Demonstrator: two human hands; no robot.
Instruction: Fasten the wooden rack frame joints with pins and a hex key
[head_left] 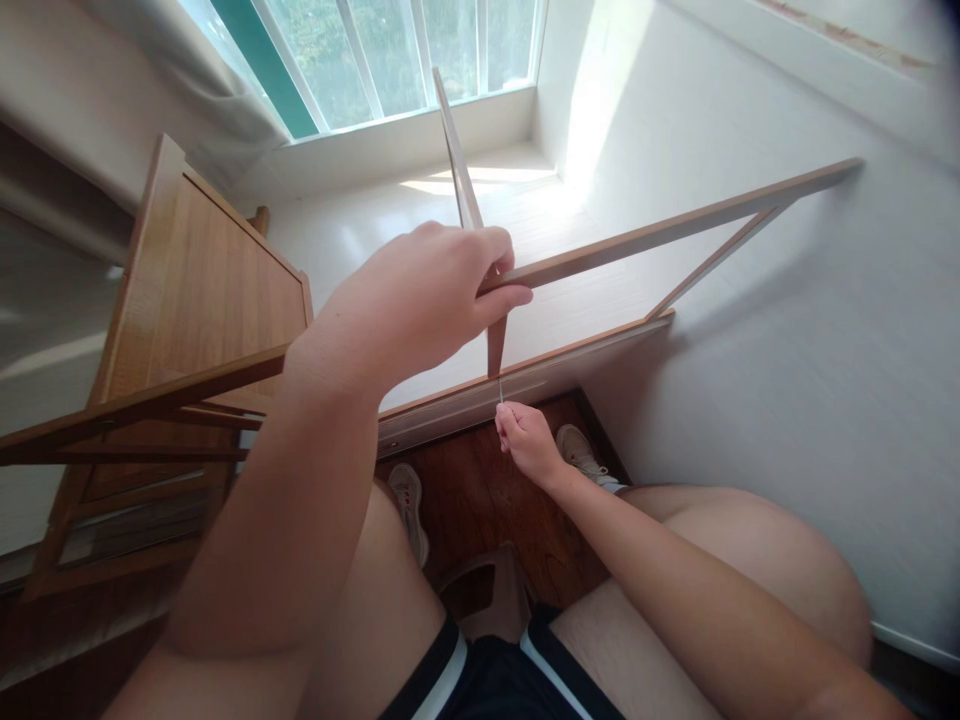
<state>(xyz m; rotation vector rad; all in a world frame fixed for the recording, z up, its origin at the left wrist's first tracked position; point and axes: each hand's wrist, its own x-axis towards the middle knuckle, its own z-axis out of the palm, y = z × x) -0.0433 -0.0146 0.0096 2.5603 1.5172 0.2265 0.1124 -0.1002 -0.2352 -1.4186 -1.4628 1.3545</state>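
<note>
My left hand (442, 290) is closed round a corner of a wooden frame (637, 240), its thumb and fingers on the bars. One slim wooden bar (459, 160) runs from this corner toward the window. Below the hand, a short wooden leg (496, 348) reaches down to the edge of the white ledge. My right hand (529, 440) pinches a thin metal rod-like tool (501, 391), whose upper end meets the foot of that leg. The tool's exact kind is too small to tell. A slanted wooden bar (720, 258) joins the frame at the right.
A folding wooden chair (217, 290) stands at the left beside a curtain (165, 80). The white ledge (360, 240) lies under a barred window (375, 60). A white wall (787, 400) bounds the right. Below are my shoes, a brown stool (510, 590) and dark wood floor (487, 500).
</note>
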